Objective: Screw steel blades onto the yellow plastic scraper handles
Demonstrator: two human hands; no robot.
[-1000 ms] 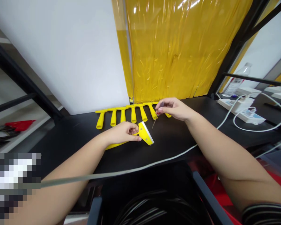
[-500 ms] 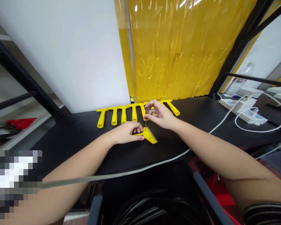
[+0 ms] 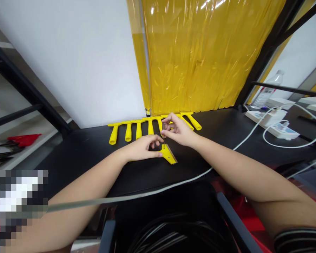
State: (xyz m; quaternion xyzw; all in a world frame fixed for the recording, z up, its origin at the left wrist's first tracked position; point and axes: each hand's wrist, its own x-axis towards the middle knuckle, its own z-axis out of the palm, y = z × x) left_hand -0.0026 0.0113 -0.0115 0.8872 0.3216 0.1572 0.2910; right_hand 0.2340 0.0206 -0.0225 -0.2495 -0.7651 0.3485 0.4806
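Note:
A yellow scraper (image 3: pixel 169 155) lies on the black tabletop, its blade edge facing right. My left hand (image 3: pixel 144 147) is closed around its handle, which the fingers mostly hide. Above the scraper, my right hand (image 3: pixel 180 130) pinches a small screwdriver (image 3: pixel 163 130). The screwdriver stands nearly upright, with its thin shaft reaching down to a hole or screw near the scraper head's upper corner. Whether the tip sits in a screw is too small to tell. A second screw or hole shows lower on the head.
Behind my hands, several yellow scraper handles (image 3: pixel 128 131) stand in a row along the wall. A white cable (image 3: pixel 184 181) crosses the table's front edge. Power strips (image 3: pixel 274 123) and a plastic bottle (image 3: pixel 268 89) are at right. Black frame posts (image 3: pixel 54 119) flank the table.
The scraper head has shifted slightly, and my left fingers have moved a little on it. My right hand still holds the screwdriver upright at the same spot.

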